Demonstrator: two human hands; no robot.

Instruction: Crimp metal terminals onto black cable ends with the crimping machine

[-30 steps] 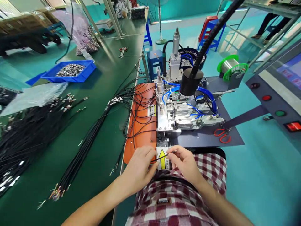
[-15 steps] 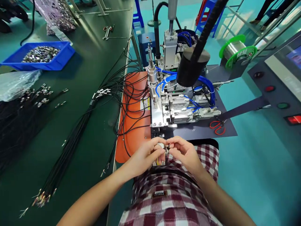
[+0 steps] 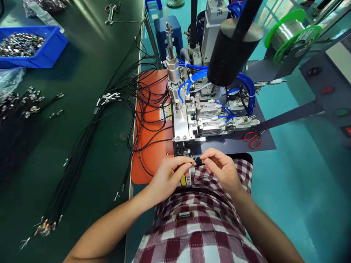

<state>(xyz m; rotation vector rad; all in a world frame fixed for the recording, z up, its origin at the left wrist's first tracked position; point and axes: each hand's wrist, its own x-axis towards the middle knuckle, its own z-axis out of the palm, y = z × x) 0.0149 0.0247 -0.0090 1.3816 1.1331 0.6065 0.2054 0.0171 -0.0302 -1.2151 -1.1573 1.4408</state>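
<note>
My left hand (image 3: 170,174) and my right hand (image 3: 219,168) meet just in front of the metal machine (image 3: 197,117), fingertips pinched together. Between them runs the end of a thin black cable (image 3: 193,160) with a small metal tip. Both hands pinch this cable end over a white block with a yellow arrow label (image 3: 185,179) at the machine's front edge. The cable leads left across the orange mat (image 3: 153,146).
Bundles of black cables (image 3: 79,160) lie on the green bench. A blue bin of metal parts (image 3: 24,45) stands far left. Red scissors (image 3: 253,140) lie right of the machine, a green wire spool (image 3: 290,33) behind. A panel with buttons (image 3: 333,98) is at right.
The view has tilted down and closer. My hands moved together from the sides of the arrow block and now pinch the cable tip nearer the machine's front.
</note>
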